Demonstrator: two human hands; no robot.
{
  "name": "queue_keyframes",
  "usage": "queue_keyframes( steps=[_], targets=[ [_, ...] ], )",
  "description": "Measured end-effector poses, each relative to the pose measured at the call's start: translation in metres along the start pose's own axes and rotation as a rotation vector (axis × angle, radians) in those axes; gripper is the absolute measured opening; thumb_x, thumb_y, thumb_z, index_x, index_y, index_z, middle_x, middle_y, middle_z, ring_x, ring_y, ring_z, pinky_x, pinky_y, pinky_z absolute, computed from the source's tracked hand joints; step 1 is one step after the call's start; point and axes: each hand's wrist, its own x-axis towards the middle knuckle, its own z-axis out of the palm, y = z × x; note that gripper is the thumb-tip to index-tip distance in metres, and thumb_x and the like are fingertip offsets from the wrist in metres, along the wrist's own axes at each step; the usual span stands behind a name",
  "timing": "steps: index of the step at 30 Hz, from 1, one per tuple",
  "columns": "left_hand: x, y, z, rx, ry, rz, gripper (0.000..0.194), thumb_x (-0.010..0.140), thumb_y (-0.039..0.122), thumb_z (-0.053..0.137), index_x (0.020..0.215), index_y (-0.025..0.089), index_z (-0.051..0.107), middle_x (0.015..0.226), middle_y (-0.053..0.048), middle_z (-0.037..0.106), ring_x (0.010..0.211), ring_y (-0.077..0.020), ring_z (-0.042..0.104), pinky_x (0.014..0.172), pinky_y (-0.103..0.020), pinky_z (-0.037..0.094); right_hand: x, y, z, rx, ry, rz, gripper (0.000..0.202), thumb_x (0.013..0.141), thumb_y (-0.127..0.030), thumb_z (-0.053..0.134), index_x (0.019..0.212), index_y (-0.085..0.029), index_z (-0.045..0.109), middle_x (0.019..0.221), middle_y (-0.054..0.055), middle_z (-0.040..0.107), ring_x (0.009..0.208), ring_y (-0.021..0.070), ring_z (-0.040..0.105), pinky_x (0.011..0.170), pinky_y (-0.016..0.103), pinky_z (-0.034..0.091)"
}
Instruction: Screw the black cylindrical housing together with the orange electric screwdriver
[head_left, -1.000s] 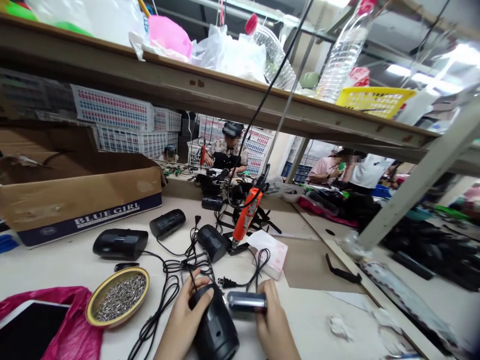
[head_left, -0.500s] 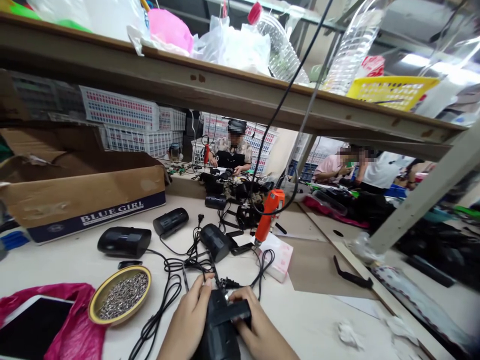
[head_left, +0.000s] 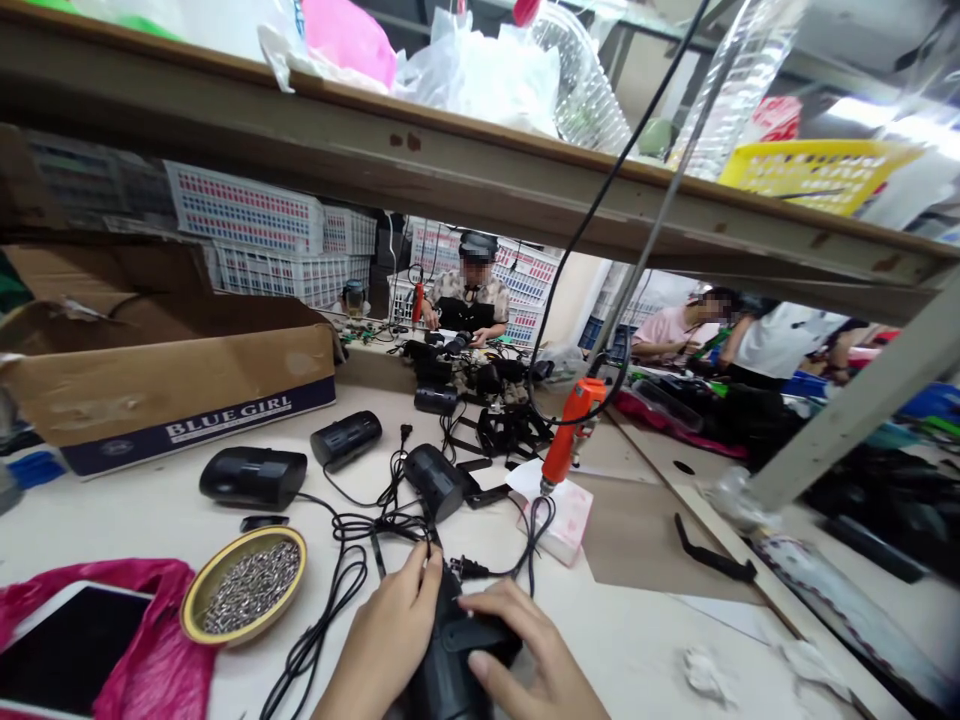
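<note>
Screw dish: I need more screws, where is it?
Head view, lower left: the screw dish sits on the table between the pink bag and the left hand.

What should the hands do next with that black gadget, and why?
Probably press the small black part down until it sits flush. The right hand has it laid on the black device, the left hand steadies the body, and the orange screwdriver hangs untouched.
</note>
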Motion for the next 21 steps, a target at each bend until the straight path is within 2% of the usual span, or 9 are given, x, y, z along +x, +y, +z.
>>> queue_keyframes(
  steps=[2, 4, 7, 11, 13, 16, 19, 21],
  targets=[
    [0.001, 0.000, 0.001, 0.002, -0.009, 0.005, 0.058, 0.092, 0.066, 0.031, 0.121, 0.026, 0.062, 0.127, -0.020, 0.070, 0.129, -0.0402, 0.059, 0.108, -0.052, 0.038, 0.005, -0.001, 0.005, -0.017, 0.010, -0.006, 0.026, 0.095, -0.044, 0.065, 0.115, -0.031, 0.075, 0.097, 0.005, 0.062, 0.094, 0.0235, 0.063, 0.086, 0.033, 0.050],
    [0.002, 0.001, 0.002, 0.001, -0.011, 0.008, 0.058, 0.092, 0.066, 0.031, 0.120, 0.026, 0.063, 0.123, -0.019, 0.072, 0.124, -0.0397, 0.062, 0.106, -0.050, 0.041, 0.009, 0.005, 0.012, 0.007, 0.069, -0.017, 0.031, 0.097, -0.052, 0.061, 0.114, -0.031, 0.076, 0.093, 0.005, 0.059, 0.088, 0.0222, 0.061, 0.080, 0.031, 0.049],
    [0.001, 0.002, 0.003, -0.006, -0.015, 0.013, 0.060, 0.090, 0.069, 0.032, 0.119, 0.028, 0.066, 0.123, -0.017, 0.073, 0.122, -0.0397, 0.064, 0.103, -0.049, 0.044, 0.010, 0.014, 0.019, 0.036, 0.112, -0.053, 0.037, 0.099, -0.057, 0.056, 0.117, -0.031, 0.076, 0.092, 0.004, 0.056, 0.087, 0.0212, 0.059, 0.079, 0.031, 0.048],
    [-0.003, 0.003, 0.001, -0.029, -0.030, 0.038, 0.082, 0.087, 0.078, 0.029, 0.136, 0.020, 0.060, 0.143, -0.019, 0.061, 0.135, -0.0409, 0.054, 0.111, -0.051, 0.037, 0.013, 0.004, 0.017, 0.000, 0.066, -0.048, 0.027, 0.099, -0.046, 0.060, 0.116, -0.030, 0.075, 0.096, 0.004, 0.055, 0.092, 0.0213, 0.059, 0.086, 0.033, 0.047],
    [-0.003, 0.002, 0.002, -0.068, -0.038, 0.043, 0.086, 0.085, 0.083, 0.029, 0.132, 0.021, 0.064, 0.142, -0.018, 0.061, 0.137, -0.0408, 0.052, 0.113, -0.051, 0.035, 0.016, -0.005, 0.014, -0.060, 0.056, -0.046, 0.023, 0.098, -0.039, 0.060, 0.112, -0.028, 0.074, 0.098, 0.005, 0.056, 0.096, 0.0226, 0.059, 0.090, 0.036, 0.046],
    [0.002, 0.000, 0.009, -0.186, -0.015, 0.032, 0.090, 0.085, 0.086, 0.017, 0.121, 0.022, 0.068, 0.134, -0.017, 0.066, 0.133, -0.0367, 0.055, 0.115, -0.049, 0.034, 0.020, -0.011, 0.010, -0.216, 0.049, -0.060, 0.020, 0.098, -0.033, 0.059, 0.111, -0.030, 0.074, 0.099, 0.005, 0.056, 0.100, 0.0250, 0.057, 0.093, 0.040, 0.045],
    [0.009, -0.002, 0.021, -0.333, 0.026, -0.003, 0.099, 0.087, 0.079, -0.006, 0.121, 0.018, 0.065, 0.112, -0.015, 0.071, 0.111, -0.0300, 0.065, 0.105, -0.044, 0.044, 0.017, -0.010, 0.007, -0.329, 0.064, -0.068, 0.022, 0.101, -0.032, 0.056, 0.117, -0.034, 0.072, 0.104, 0.006, 0.057, 0.103, 0.0255, 0.058, 0.093, 0.041, 0.048],
    [0.011, -0.002, 0.028, -0.391, 0.052, -0.018, 0.097, 0.088, 0.077, -0.006, 0.120, 0.018, 0.064, 0.103, -0.012, 0.071, 0.103, -0.0281, 0.067, 0.100, -0.042, 0.047, 0.012, -0.007, 0.005, -0.408, 0.083, -0.093, 0.024, 0.102, -0.032, 0.055, 0.121, -0.036, 0.069, 0.108, 0.006, 0.058, 0.105, 0.0252, 0.059, 0.092, 0.039, 0.050]
  ],
)
